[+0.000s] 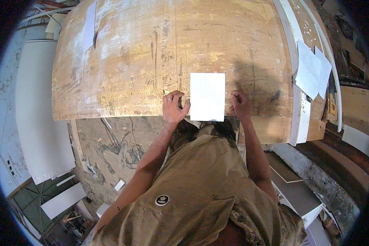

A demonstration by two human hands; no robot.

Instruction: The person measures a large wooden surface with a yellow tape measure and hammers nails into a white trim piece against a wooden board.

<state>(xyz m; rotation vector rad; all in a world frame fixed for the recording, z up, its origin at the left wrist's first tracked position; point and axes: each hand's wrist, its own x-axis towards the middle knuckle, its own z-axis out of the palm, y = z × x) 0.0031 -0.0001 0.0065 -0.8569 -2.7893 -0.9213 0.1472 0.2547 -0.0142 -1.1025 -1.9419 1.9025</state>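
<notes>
A white rectangular sheet [207,97] lies on the wooden table [131,78], its lower end at the table's near edge. Whether it is paper or thin board I cannot tell. My left hand [175,107] rests just left of the sheet, with a ring on one finger. Its fingers are bent but apart, the thumb stretched toward the sheet, and nothing shows in it. On the other side, my right hand [241,105] hovers or rests a little apart from the sheet. Its fingers are curled together, and what they hold, if anything, is hidden.
Two white sheets [309,69] lie at the table's right side, over a long pale strip [293,45]. A narrow white strip [90,26] lies at the far left of the tabletop. A large white panel [45,110] stands left of the table. Cables [129,143] trail on the floor.
</notes>
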